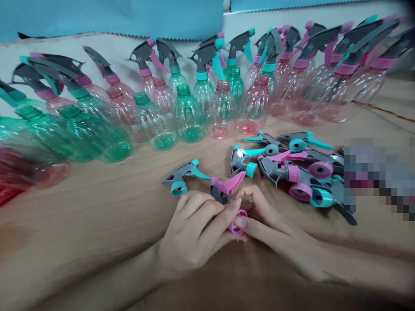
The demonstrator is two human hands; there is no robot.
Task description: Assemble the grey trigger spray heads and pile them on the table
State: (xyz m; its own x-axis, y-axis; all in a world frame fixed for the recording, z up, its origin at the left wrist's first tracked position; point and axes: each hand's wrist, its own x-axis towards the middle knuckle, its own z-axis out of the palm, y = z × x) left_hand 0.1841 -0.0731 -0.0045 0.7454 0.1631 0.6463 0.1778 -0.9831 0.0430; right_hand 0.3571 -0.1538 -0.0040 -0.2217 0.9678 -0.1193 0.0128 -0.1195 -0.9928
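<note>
Both hands meet near the table's front middle on a grey and pink trigger sprayer head [228,185]. My left hand [194,226] is closed round its body, with the fingers bent over it. From the other side my right hand [264,216] grips it, the thumb pressed at the opening of its pink collar [238,223]. The pink trigger points up and to the right, and the hands hide much of the grey body. Just beyond my left hand lies a loose sprayer head with a turquoise collar [179,188]. Another turquoise one [241,160] lies just past the fingers.
Several loose sprayer heads [300,192] lie piled at the right. Open green bottles [190,114] and pink bottles [222,112] stand in a row behind, before bottles with sprayers fitted [202,82]. A red item [11,190] lies at the left edge. One patch at right is pixelated.
</note>
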